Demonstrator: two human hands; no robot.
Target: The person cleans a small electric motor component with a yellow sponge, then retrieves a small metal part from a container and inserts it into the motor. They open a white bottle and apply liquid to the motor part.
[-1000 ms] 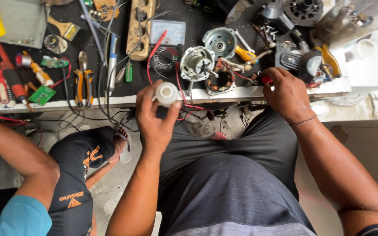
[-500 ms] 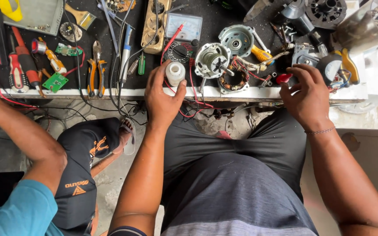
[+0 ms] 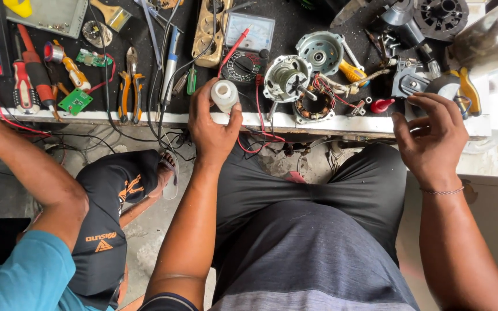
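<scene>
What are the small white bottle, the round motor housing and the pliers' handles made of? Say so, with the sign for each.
Small white bottle in the left hand: likely plastic, matte and slightly translucent.
Round motor housing: seemingly cast metal, dull silver-grey with a faint sheen.
Pliers' handles: probably rubber or plastic sleeves, orange and black, over dark steel.

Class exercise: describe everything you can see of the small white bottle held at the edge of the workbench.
The small white bottle is a squat, round container that looks like translucent white plastic, with a narrower neck or cap at its top. It is seen from above, upright or nearly so, at the front edge of the black workbench. The left hand grips it, thumb on one side and fingers on the other. Red wires run just beside it. Its contents cannot be made out.
</scene>
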